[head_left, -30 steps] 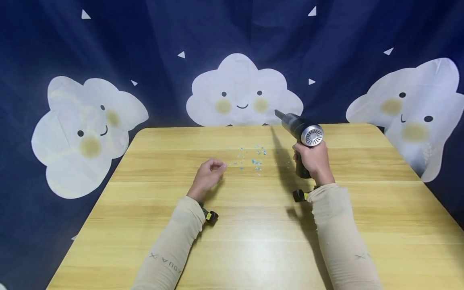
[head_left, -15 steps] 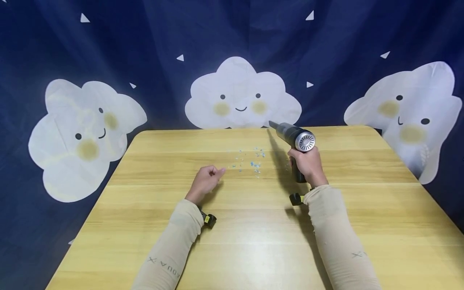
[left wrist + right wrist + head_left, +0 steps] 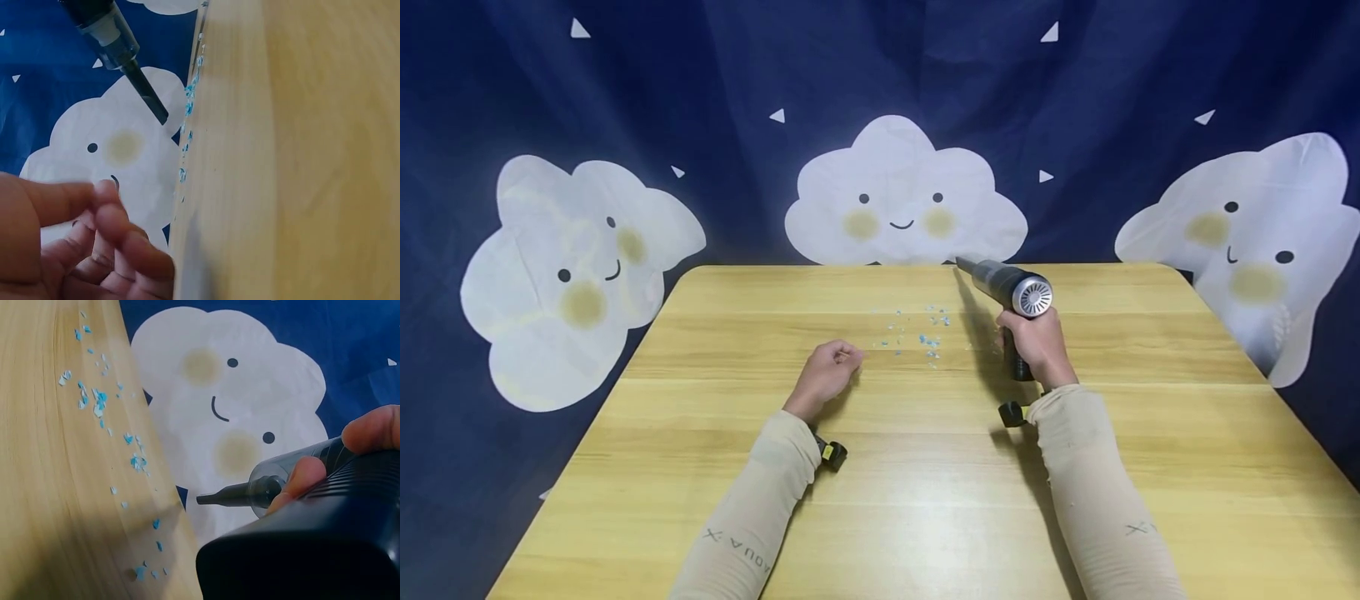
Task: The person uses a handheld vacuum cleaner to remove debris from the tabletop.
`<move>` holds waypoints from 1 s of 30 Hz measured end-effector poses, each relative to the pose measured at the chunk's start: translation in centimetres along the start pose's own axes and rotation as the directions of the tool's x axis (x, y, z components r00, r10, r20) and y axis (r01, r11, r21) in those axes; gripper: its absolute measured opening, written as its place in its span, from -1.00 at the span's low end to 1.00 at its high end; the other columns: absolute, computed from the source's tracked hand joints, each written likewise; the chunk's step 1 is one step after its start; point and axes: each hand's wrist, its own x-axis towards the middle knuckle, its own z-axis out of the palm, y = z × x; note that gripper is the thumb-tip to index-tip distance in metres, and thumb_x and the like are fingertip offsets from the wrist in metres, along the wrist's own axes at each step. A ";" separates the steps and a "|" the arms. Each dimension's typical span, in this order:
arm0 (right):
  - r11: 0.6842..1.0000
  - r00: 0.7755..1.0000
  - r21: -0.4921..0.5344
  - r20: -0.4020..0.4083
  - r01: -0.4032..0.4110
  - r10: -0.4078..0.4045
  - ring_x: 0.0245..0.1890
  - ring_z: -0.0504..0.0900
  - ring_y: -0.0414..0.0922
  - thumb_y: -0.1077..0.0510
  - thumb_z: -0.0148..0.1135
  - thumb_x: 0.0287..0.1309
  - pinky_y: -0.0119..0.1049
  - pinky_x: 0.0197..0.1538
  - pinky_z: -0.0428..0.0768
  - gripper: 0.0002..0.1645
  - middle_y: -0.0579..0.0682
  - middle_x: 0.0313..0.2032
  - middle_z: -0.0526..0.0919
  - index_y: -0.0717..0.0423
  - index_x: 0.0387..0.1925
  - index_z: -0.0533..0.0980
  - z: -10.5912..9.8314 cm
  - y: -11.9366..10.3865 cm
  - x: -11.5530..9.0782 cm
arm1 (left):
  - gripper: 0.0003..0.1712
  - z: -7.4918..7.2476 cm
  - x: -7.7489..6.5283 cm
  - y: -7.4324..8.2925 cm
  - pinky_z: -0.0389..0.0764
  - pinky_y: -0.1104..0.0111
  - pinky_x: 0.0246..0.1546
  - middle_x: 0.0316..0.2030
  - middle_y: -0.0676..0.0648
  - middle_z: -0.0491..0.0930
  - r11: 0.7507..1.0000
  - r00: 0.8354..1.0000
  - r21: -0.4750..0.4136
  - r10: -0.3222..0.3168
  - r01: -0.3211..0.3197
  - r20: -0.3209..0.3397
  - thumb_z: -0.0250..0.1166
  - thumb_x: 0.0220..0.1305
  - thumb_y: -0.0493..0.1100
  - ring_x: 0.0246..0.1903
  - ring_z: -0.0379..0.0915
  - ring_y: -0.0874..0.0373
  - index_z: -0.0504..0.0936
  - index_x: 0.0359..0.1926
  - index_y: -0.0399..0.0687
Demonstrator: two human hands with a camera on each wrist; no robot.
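Note:
My right hand [image 3: 1043, 343] grips the handle of a black handheld vacuum cleaner [image 3: 1003, 283] with a silver vented end. Its clear dust cup [image 3: 272, 484] and flat narrow nozzle [image 3: 222, 496] show in the right wrist view, the nozzle pointing away towards the backdrop. Scattered blue and white paper-like scraps [image 3: 928, 340] lie on the table between the hands, left of the vacuum cleaner; the nozzle is clear of them. To their left is my left hand [image 3: 824, 373], its fingers loosely curled, thumb meeting the forefinger, with nothing visible in it.
The wooden table [image 3: 910, 500] ends at a far edge just beyond the scraps. Behind it hangs a dark blue curtain [image 3: 730, 100] with smiling white clouds [image 3: 898, 167]. The vacuum cleaner's shadow falls across the tabletop.
The vacuum cleaner has come down and slightly left with my right hand, mostly in the first half second. My left hand has shifted slightly back, and its fingers curl a little more. The scraps look unchanged.

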 end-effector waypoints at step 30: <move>0.998 0.998 0.059 0.063 -0.011 0.008 -0.71 0.54 -0.07 0.29 0.15 0.01 -0.29 -0.61 0.55 -0.93 -0.06 -0.72 0.53 0.14 -0.54 0.47 -0.1 1.2 0.9 | -0.62 0.1 0.0 -0.4 0.34 0.29 -0.48 -0.48 -0.04 0.40 0.996 0.999 0.083 0.002 -0.005 0.033 0.15 0.33 0.09 -0.54 0.27 0.11 0.45 -0.48 -0.08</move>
